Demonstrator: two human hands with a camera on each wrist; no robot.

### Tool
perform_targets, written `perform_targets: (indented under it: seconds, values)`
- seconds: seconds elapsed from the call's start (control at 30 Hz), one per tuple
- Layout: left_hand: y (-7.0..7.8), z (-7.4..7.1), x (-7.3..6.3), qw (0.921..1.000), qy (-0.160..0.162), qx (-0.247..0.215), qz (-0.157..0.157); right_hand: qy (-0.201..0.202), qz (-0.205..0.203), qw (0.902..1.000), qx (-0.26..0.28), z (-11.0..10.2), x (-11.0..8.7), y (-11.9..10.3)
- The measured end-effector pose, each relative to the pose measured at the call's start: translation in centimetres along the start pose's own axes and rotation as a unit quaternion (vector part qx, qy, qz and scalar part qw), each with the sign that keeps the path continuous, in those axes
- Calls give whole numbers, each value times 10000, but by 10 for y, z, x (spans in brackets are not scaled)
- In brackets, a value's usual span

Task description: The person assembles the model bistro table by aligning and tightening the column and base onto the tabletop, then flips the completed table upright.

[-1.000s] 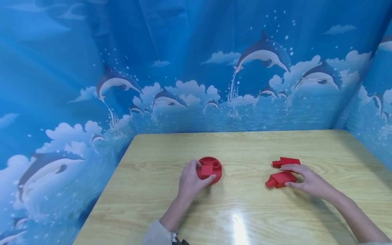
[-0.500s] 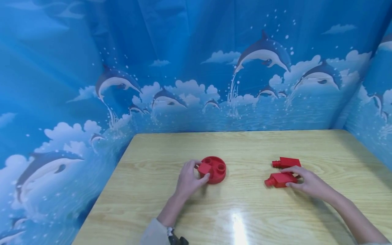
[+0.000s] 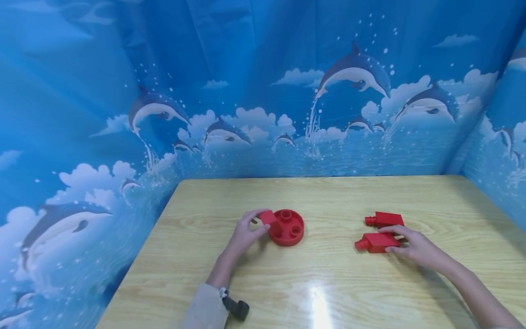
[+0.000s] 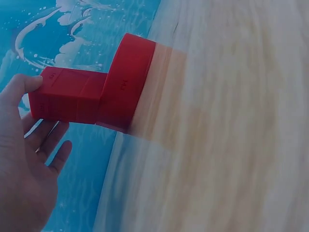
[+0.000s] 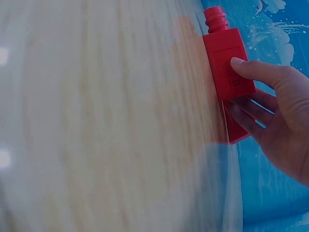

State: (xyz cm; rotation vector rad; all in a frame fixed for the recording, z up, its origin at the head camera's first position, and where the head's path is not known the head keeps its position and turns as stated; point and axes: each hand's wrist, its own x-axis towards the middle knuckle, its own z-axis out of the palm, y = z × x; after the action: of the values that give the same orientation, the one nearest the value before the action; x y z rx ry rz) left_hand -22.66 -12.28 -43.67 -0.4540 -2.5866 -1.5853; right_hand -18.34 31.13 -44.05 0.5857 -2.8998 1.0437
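Note:
My left hand (image 3: 244,234) pinches the upper end of a red rectangular block (image 4: 72,94) between thumb and fingers. The block's lower end meets a round red base (image 3: 293,223), a shallow rimmed disc with two round sockets showing; whether it sits in a third socket is hidden. On the right, my right hand (image 3: 416,246) holds the plain end of a red block with a ridged neck (image 5: 227,63), thumb on its face. That block lies flat, its neck pointing left. Just behind it lies a second red necked block (image 3: 388,218), partly covered by the fingers in the right wrist view.
Both hands work over a wood-grain table (image 3: 230,196). A blue dolphin-print curtain (image 3: 263,91) hangs behind its back edge and along the sides. A dark wrist device (image 3: 236,308) sits on the left wrist. Light glares on the table's front.
My left hand has moved left with the upper end of its block, which now leans left over the base. More of the base and its sockets shows. The right hand has barely moved.

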Motion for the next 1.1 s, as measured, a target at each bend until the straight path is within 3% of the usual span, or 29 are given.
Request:
perform_targets:
  seconds: [0.33,0.5,0.7,0.77,0.83,1.1]
  values:
    - [-3,2,3,9958,339,-791,-320,-103,289,9994,179,0,-1,-1]
    - [-6,2,5,9945,394,-938,-261,-100,369,9990,225,-2,-1,-2]
    - [-7,1,5,9937,398,-968,-412,36,224,9992,322,-8,3,-11]
    - [3,-1,2,9936,386,-981,-398,54,145,9992,366,-10,6,-17]
    - [4,-1,2,9937,393,-980,-368,68,46,9989,454,-11,9,-22]
    - [-6,2,5,9953,465,-827,-184,-85,-21,9974,714,-15,28,-45]
